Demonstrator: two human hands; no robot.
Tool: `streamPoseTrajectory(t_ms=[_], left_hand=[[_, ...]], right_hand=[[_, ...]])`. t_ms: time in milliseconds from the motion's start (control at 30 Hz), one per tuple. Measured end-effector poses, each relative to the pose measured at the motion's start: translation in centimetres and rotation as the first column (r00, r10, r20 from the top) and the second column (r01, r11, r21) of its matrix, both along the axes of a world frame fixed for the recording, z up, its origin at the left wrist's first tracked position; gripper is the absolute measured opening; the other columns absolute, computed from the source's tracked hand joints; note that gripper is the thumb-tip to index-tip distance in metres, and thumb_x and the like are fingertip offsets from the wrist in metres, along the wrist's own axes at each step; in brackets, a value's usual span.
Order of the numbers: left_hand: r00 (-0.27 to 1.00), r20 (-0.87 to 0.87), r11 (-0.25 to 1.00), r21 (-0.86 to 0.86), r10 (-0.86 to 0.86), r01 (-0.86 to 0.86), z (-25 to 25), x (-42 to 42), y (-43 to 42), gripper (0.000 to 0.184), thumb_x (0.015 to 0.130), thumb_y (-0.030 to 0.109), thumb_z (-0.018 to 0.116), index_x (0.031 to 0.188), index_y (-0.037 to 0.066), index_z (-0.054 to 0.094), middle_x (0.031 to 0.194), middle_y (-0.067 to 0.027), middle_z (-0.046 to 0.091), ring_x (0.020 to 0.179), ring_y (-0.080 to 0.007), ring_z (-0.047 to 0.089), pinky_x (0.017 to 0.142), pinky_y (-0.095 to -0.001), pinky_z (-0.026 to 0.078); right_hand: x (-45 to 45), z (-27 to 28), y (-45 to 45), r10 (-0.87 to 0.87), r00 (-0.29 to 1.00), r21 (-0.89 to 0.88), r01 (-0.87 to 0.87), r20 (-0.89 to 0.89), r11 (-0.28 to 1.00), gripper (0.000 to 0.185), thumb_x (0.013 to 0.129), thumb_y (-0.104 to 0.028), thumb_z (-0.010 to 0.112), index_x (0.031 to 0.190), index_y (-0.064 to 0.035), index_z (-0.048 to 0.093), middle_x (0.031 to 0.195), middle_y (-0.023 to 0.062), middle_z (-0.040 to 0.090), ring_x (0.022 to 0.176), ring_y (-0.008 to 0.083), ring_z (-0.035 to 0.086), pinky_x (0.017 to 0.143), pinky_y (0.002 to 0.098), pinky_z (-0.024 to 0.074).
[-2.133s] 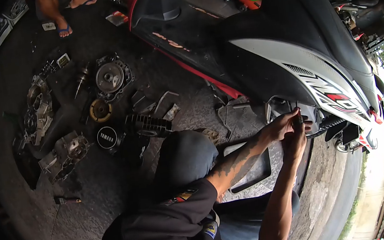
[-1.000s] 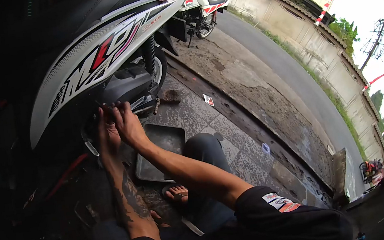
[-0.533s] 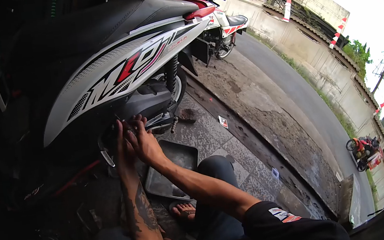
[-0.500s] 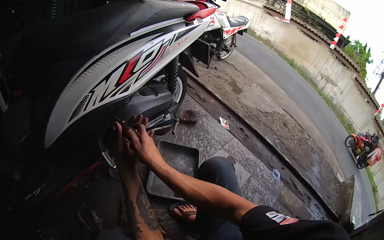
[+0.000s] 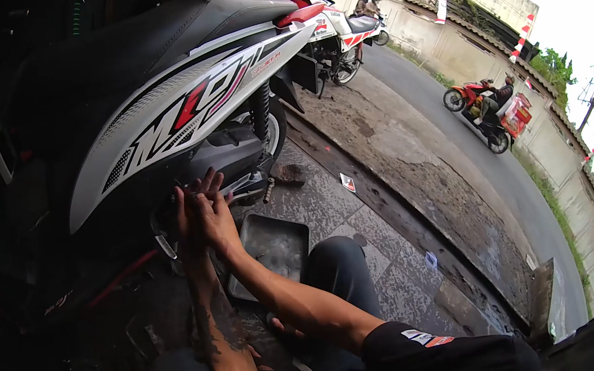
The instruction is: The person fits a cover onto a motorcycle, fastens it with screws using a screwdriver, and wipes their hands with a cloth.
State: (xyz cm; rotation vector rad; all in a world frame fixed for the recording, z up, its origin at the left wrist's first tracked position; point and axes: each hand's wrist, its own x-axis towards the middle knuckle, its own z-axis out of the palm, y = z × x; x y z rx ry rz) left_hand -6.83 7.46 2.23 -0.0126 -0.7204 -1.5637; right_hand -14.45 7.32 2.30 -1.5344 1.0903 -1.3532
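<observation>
My left hand [image 5: 187, 220] is raised beside the scooter's dark engine cover [image 5: 224, 156], with fingers stretched out. Against its palm lies my right hand [image 5: 218, 222], its fingers flat across the left one. No object shows between the two hands, though the space where they touch is partly hidden. Above them is the scooter's white side panel [image 5: 152, 139] with black, red and pink graphics. A shallow black tray [image 5: 285, 239] sits on the floor below, partly covered by my right forearm.
Patterned floor tiles [image 5: 320, 197] meet a long metal drain strip [image 5: 380, 209] on the right. Behind the scooter stands a white and red motorcycle [image 5: 338, 30]. On the road, a person rides an orange motorbike [image 5: 482, 109] with red boxes. Dark clutter lies at lower left.
My right hand has flattened more against my left palm. The orange motorbike has come up the road, and other riders now appear behind the parked motorcycle. The view has shifted slightly.
</observation>
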Motion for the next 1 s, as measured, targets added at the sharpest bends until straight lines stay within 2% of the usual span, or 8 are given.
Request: streamPoseTrajectory(t_ms=[133, 233, 467, 633, 733, 867, 933, 1000], left_hand=[[1.000, 0.020, 1.000, 0.011, 0.018, -0.018, 0.5, 0.1, 0.1, 0.070, 0.103, 0.053, 0.030, 0.140, -0.005, 0.042, 0.144, -0.0179, 0.048, 0.134, -0.0205, 0.045, 0.115, -0.0362, 0.028], [1.000, 0.016, 1.000, 0.008, 0.024, -0.024, 0.5, 0.1, -0.1, 0.070, 0.103, 0.053, 0.030, 0.140, -0.005, 0.042, 0.144, -0.0178, 0.049, 0.134, -0.0204, 0.045, 0.115, -0.0361, 0.027], [0.999, 0.030, 0.999, 0.012, 0.036, -0.036, 1.3, 0.1, 0.6, 0.071, 0.103, 0.053, 0.031, 0.139, -0.006, 0.043, 0.143, -0.0175, 0.049, 0.134, -0.0201, 0.045, 0.116, -0.0361, 0.027], [0.998, 0.060, 0.999, 0.043, 0.000, -0.003, -0.1, 0.8, 0.0, 0.071, 0.103, 0.052, 0.032, 0.139, -0.008, 0.043, 0.143, -0.0169, 0.050, 0.134, -0.0199, 0.044, 0.116, -0.0358, 0.026], [0.999, 0.034, 0.999, 0.033, 0.018, -0.019, -0.7, 1.0, -0.2, 0.071, 0.103, 0.052, 0.032, 0.138, -0.008, 0.044, 0.142, -0.0167, 0.050, 0.134, -0.0199, 0.044, 0.116, -0.0357, 0.026], [1.000, 0.018, 1.000, 0.025, 0.016, -0.017, -0.2, 0.6, -0.1, 0.070, 0.103, 0.052, 0.031, 0.138, -0.008, 0.044, 0.142, -0.0164, 0.051, 0.133, -0.0198, 0.045, 0.115, -0.0356, 0.027], [1.000, 0.020, 1.000, 0.023, 0.010, -0.010, -0.1, 0.5, -0.1, 0.070, 0.104, 0.052, 0.031, 0.138, -0.008, 0.044, 0.142, -0.0163, 0.051, 0.133, -0.0198, 0.045, 0.115, -0.0355, 0.027], [1.000, 0.023, 1.000, 0.027, 0.005, -0.006, -0.3, 0.4, 0.0, 0.070, 0.104, 0.051, 0.031, 0.138, -0.008, 0.044, 0.142, -0.0162, 0.051, 0.132, -0.0198, 0.045, 0.115, -0.0354, 0.027]], right_hand=[[-1.6, 3.6, 2.3, 0.027, 0.949, -0.065, -0.050, -0.313, 0.997, 0.063, 0.101, -0.035, 0.045, 0.150, -0.0035, 0.022, 0.139, 0.0267, 0.049, 0.111, 0.0482, 0.058, 0.099, 0.0498, 0.0458], [-3.3, 6.0, 3.0, 0.033, 0.616, -0.134, -0.223, -0.787, 0.966, 0.053, 0.097, -0.027, 0.050, 0.143, -0.0084, 0.031, 0.126, 0.0274, 0.058, 0.101, 0.0519, 0.060, 0.085, 0.0571, 0.0505], [1.8, 1.3, 2.5, 0.035, 0.996, -0.066, -0.029, 0.086, 0.997, 0.045, 0.101, -0.033, 0.049, 0.136, -0.0071, 0.037, 0.128, 0.0303, 0.057, 0.117, 0.0468, 0.056, 0.097, 0.0445, 0.0454], [-3.6, 4.3, 2.4, -0.045, 0.644, -0.269, -0.254, -0.763, 0.929, 0.055, 0.097, -0.033, 0.050, 0.142, -0.0102, 0.028, 0.117, 0.0271, 0.061, 0.084, 0.0495, 0.064, 0.069, 0.0574, 0.0529], [-2.1, 5.7, 2.5, 0.016, 0.720, -0.099, -0.117, -0.694, 0.988, 0.044, 0.099, -0.029, 0.048, 0.137, -0.0098, 0.035, 0.112, 0.0292, 0.063, 0.090, 0.0485, 0.065, 0.077, 0.0528, 0.0537], [0.8, 0.6, 0.5, -0.023, 0.997, -0.010, 0.022, -0.072, 1.000, 0.039, 0.102, -0.033, 0.043, 0.131, -0.0074, 0.041, 0.108, 0.0323, 0.063, 0.092, 0.0517, 0.063, 0.078, 0.0520, 0.0518], [-0.2, 2.0, 1.4, -0.061, 0.994, -0.139, 0.048, -0.090, 0.989, 0.045, 0.102, -0.038, 0.045, 0.132, -0.0064, 0.039, 0.108, 0.0339, 0.062, 0.097, 0.0508, 0.062, 0.079, 0.0531, 0.0508], [-2.5, 5.7, 2.9, 0.082, 0.847, 0.014, -0.088, -0.526, 0.996, 0.047, 0.100, -0.036, 0.047, 0.135, -0.0079, 0.034, 0.120, 0.0287, 0.060, 0.094, 0.0506, 0.063, 0.080, 0.0567, 0.0501]])
